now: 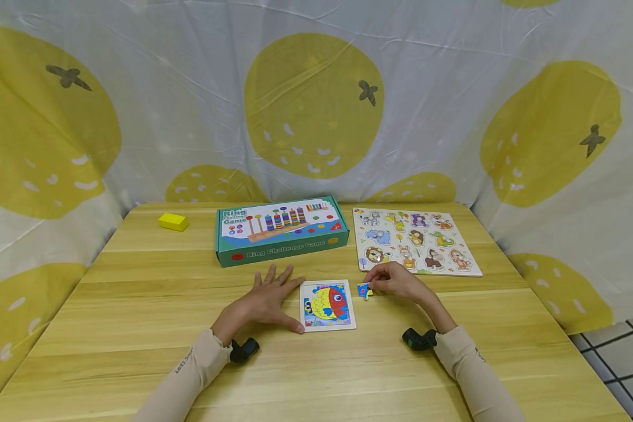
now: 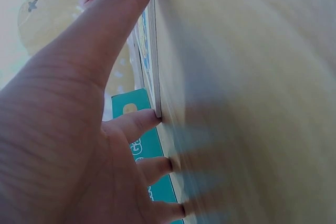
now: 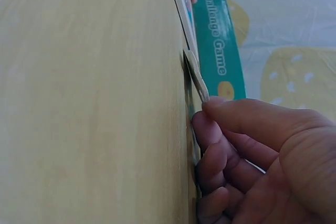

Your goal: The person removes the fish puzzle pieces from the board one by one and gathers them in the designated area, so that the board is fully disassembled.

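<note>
A square fish puzzle (image 1: 328, 305) in a pale frame lies flat on the table, showing a yellow and red fish. My left hand (image 1: 268, 298) is spread at its left side, thumb at the lower left corner and index finger at the upper left corner. To the right of the frame, my right hand (image 1: 398, 282) pinches a small blue and yellow jigsaw piece (image 1: 364, 290) between thumb and fingers. In the right wrist view the jigsaw piece (image 3: 196, 75) is tilted, its far end close to the frame; whether they touch I cannot tell.
Behind the puzzle stands a green Ring Challenge Game box (image 1: 282, 231). An animal peg board (image 1: 417, 241) lies at the back right, just beyond my right hand. A yellow block (image 1: 173, 221) sits at the back left. A fruit-patterned curtain (image 1: 316, 105) closes off the table's far side.
</note>
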Tool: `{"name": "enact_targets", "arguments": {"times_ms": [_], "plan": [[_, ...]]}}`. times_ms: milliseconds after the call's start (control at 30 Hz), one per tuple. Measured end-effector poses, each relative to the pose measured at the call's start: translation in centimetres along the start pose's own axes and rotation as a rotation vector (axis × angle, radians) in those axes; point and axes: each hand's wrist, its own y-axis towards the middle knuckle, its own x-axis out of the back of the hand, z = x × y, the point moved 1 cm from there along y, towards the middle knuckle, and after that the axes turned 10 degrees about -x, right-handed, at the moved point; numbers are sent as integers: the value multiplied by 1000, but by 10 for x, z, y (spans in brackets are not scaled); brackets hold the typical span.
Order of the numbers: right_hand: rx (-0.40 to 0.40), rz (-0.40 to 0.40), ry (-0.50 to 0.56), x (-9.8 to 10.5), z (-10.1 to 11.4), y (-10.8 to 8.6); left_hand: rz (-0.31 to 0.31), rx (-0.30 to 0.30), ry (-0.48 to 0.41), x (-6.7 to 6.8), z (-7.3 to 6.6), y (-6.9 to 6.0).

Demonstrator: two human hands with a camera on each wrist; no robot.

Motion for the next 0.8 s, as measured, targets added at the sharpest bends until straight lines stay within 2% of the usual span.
{"name": "enact_targets", "arguments": {"times_ms": [300,333,800], "plan": [[-10,-5,22,1,4,-3,4,2,6,1,-1,0],[-8,-3,23,0,-1,-1,4,1,5,1,-1,0],[42,-12,4,1,-1,-1,1,2,4,1,-2,-1]]}}
